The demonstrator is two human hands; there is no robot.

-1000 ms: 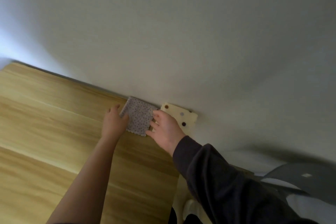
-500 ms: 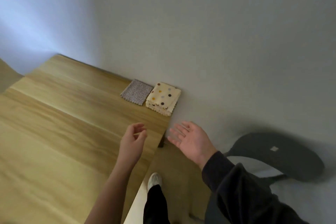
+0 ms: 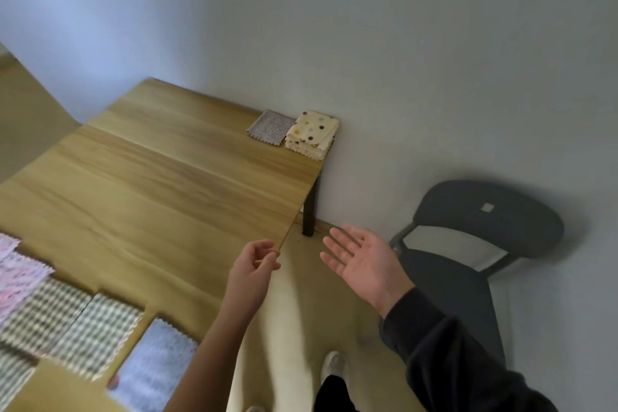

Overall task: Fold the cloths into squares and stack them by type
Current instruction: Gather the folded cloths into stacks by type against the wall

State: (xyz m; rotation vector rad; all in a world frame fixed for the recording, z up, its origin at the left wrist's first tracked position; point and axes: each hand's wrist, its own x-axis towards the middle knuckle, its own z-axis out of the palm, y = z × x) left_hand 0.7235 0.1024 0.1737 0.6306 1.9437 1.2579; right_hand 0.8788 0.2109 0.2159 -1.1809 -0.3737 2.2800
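While both our hands are free, the risk we see sits at the table's far corner.
Our cream dotted stack stands right at the edge of the table, beside the single grey speckled square; a careless next layer could tip it off or mix the types. Unfolded checked cloths lie overlapped near us, so pulling one may drag another. Our left hand is loosely curled, our right hand flat and spread, and neither holds or touches anything.

No readable text (chair tag perhaps blank).
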